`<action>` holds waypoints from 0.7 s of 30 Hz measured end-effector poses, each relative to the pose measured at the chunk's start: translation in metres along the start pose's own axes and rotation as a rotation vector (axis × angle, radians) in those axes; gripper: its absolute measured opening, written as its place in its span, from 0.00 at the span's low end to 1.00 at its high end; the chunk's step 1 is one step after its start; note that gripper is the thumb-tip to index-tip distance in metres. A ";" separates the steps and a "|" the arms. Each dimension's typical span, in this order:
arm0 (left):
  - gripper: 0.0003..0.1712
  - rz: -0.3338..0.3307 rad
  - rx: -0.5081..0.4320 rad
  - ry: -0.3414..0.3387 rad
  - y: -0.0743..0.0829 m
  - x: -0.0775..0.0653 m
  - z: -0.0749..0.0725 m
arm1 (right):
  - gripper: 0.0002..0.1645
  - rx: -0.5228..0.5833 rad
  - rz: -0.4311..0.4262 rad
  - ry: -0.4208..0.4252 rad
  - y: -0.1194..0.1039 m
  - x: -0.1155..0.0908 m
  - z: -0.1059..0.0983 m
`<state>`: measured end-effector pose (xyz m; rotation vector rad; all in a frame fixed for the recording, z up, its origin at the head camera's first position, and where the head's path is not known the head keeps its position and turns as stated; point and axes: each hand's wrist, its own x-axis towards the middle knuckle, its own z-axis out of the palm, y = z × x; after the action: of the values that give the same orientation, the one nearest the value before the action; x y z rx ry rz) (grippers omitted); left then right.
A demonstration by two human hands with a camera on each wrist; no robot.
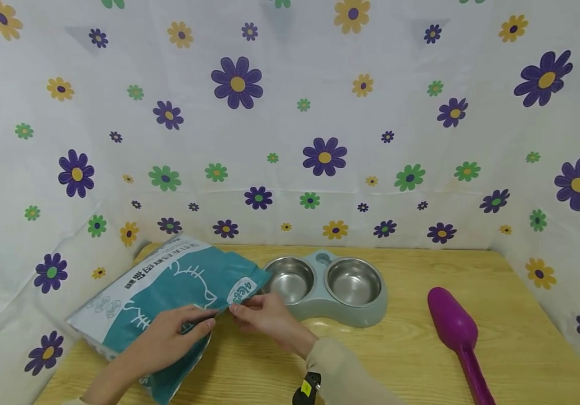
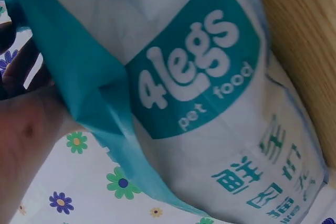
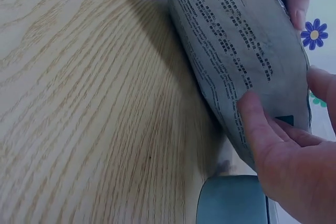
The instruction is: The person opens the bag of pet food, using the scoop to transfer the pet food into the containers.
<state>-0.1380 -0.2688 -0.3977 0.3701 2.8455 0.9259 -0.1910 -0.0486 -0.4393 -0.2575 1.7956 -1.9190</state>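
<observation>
A teal and white pet food bag (image 1: 168,287) leans at a tilt on the left of the table, its printed front upward in the head view. My left hand (image 1: 165,340) pinches the bag's near edge between thumb and fingers. In the left wrist view, a teal flap of the bag (image 2: 199,82) partly hides that hand's fingers. My right hand (image 1: 271,320) pinches the same edge closer to the teal corner. From the right wrist view, my right fingers (image 3: 257,119) lie against the bag's text-covered side (image 3: 226,40), and the thumb is at its edge.
Right behind my right hand stands a grey-blue double feeder (image 1: 320,298) with two steel bowls (image 1: 353,284). A purple scoop (image 1: 454,326) lies on the wooden table (image 1: 391,360) at the right. Flower-patterned cloth (image 1: 290,124) encloses the back and sides.
</observation>
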 end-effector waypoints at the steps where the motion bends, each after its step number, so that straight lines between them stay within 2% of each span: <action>1: 0.22 0.006 0.011 0.007 0.000 -0.001 0.000 | 0.19 -0.014 0.004 0.003 0.001 0.000 0.001; 6: 0.17 0.100 0.081 0.007 0.005 0.003 -0.001 | 0.20 -0.063 0.011 0.029 0.002 0.000 0.002; 9: 0.16 0.150 0.108 -0.028 0.010 0.006 -0.002 | 0.20 -0.056 0.014 0.038 0.002 -0.002 0.002; 15: 0.09 0.167 0.152 -0.075 0.021 0.012 0.002 | 0.19 -0.088 0.030 0.045 0.000 -0.006 0.002; 21: 0.02 0.146 0.110 -0.099 0.026 0.015 0.008 | 0.11 -0.109 0.039 0.036 -0.001 -0.008 0.002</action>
<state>-0.1464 -0.2398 -0.3896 0.6251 2.8153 0.7521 -0.1835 -0.0464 -0.4366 -0.2251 1.9181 -1.8125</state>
